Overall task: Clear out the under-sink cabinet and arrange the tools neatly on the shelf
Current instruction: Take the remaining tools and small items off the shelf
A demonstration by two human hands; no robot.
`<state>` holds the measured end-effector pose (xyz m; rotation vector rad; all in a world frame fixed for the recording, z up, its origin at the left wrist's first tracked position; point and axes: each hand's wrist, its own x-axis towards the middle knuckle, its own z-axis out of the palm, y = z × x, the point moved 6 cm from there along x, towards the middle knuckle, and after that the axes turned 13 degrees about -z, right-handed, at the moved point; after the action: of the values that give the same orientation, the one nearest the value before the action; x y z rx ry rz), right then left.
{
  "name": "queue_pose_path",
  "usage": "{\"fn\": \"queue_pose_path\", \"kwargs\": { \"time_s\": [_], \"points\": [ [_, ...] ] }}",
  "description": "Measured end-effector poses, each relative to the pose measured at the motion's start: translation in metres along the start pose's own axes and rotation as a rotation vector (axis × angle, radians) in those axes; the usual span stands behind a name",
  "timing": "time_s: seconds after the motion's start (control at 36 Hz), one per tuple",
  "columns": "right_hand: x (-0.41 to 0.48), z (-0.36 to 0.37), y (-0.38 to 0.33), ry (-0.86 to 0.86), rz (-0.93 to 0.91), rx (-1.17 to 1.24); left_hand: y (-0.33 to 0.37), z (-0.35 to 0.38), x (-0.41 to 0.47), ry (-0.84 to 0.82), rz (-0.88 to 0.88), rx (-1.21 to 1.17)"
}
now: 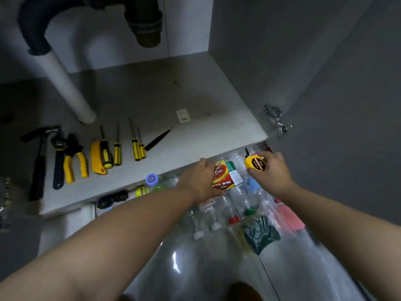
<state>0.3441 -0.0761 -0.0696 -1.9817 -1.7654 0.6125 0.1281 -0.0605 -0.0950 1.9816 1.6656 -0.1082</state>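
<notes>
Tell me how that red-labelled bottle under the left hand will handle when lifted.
The red-labelled bottle seems clear plastic, possibly empty, so probably light and easily crushed. It lies on its side among other loose bottles, so it may roll or knock them. Its glossy label could be slippery.

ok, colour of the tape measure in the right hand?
The tape measure is yellow with a black label; head view.
</notes>
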Motion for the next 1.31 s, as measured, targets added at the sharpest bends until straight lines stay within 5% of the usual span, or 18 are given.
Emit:
{"fn": "queue_pose_path", "kwargs": {
  "time_s": [0.25, 0.36, 0.5, 0.72, 0.89, 1.17, 1.31],
  "points": [
    [0.0, 0.019, -0.015, -0.016, -0.101, 0.136, -0.008, 0.007, 0.019, -0.206, -0.082, -0.256],
    [0.008, 0.023, -0.047, -0.016, -0.185, 0.2, -0.024, -0.023, 0.011, -0.267, -0.22, -0.7],
    [0.012, 0.03, -0.112, -0.072, -0.362, 0.311, -0.035, -0.061, -0.018, -0.579, -0.214, -1.25],
    [0.019, 0.058, -0.201, -0.193, -0.487, 0.417, -0.111, -0.096, -0.056, -0.257, -0.332, -1.353],
    [0.059, 0.099, -0.21, -0.385, -0.447, 0.175, -0.198, -0.094, -0.089, 0.022, -0.451, -1.498],
    [0.106, 0.176, -0.227, -0.601, -0.469, -0.089, -0.254, -0.047, -0.115, 0.223, -0.525, -1.497],
    [0.112, 0.192, -0.223, -0.472, -0.394, -0.166, -0.261, -0.026, -0.125, 0.228, -0.529, -1.493]
  ]
}}
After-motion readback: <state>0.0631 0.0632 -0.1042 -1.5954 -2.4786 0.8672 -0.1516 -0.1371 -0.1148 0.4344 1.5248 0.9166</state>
